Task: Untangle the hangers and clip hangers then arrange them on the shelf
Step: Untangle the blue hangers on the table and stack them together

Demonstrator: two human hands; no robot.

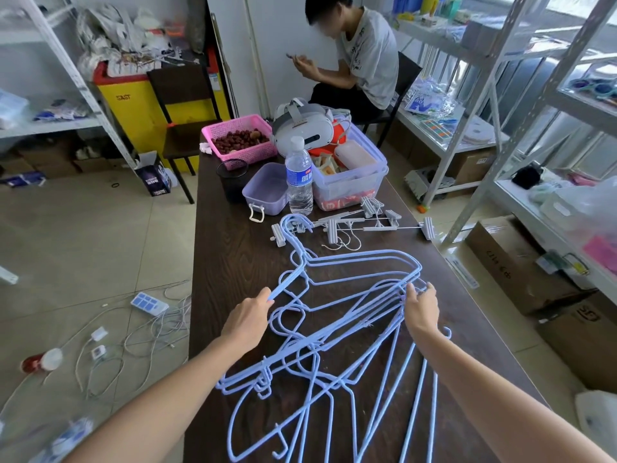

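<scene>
My left hand and right hand each grip the pale-blue wire hangers, tangled on the dark table near the water bottle; beyond it, a yellow bin reads "SAST".

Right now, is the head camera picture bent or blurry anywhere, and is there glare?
Head view: wide-angle bending curves the shelf posts at the edges; the blue hangers and both hands look sharp; the seated person's face is blurred; the window top right is washed out; the table shows mild sheen.
</scene>
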